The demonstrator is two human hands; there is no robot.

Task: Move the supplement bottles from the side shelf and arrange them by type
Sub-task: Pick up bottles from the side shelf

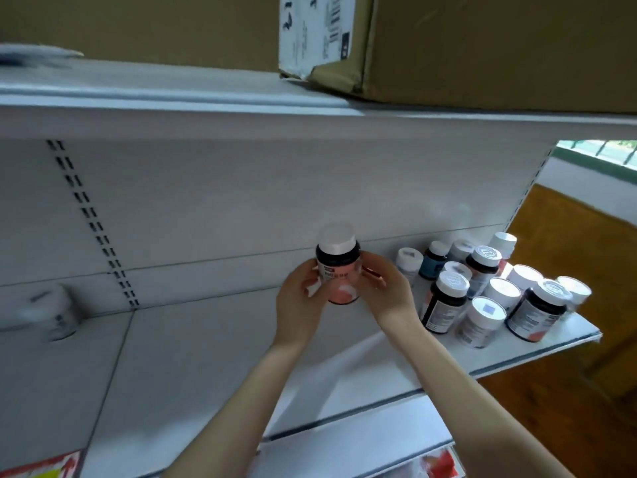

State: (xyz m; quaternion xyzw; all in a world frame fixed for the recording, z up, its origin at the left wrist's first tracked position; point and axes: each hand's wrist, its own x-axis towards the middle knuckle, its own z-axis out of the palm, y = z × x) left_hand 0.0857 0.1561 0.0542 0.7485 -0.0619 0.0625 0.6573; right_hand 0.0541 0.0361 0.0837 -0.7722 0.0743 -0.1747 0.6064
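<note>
White shelf (206,339) bears clustered bottles (501,293) at right, 1 blurred jar (57,313) at left.

One view only, from your head. You face a white shelf (206,357) head-on and look forward and down onto it at close range. The frame sits tilted: the shelf's front lip climbs from bottom centre up to the right. Your forearms come in from the bottom edge. Your left hand (298,301) and right hand (386,291) meet near frame centre, holding the pink-labelled bottle (339,267). The wide lens takes in the back panel (241,201), the upper shelf (172,98) and a cardboard box (482,46) at the top. The cluster of bottles (482,294) falls right of centre, with a window (599,150) beyond. The left edge is smeared with blur.
</note>
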